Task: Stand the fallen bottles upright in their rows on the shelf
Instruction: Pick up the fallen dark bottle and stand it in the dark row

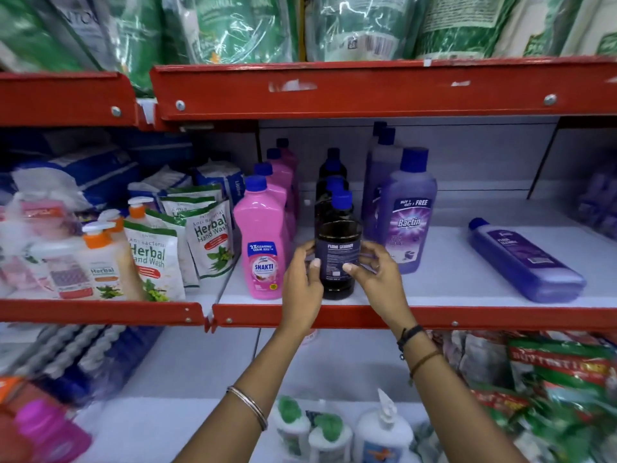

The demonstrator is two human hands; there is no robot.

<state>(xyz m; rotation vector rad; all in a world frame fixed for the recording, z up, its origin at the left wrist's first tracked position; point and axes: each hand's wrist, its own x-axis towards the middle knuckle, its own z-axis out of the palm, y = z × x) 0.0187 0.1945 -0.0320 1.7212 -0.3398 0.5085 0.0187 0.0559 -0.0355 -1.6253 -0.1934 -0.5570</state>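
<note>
At frame centre, an upright dark blue-capped plastic bottle (339, 255) is gripped by the left hand (302, 289) and the right hand (379, 279), fingers closed around it. At right, a purple plastic bottle (524, 260) is seen lying flat on the white shelf (434, 289).

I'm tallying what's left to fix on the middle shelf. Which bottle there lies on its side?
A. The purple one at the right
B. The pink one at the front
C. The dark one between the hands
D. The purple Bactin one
A: the purple bottle at the right lies flat on the shelf, apart from the rows.

Shop: red shelves (367, 95) stocked with rows of cleaner bottles (405, 212)
</note>
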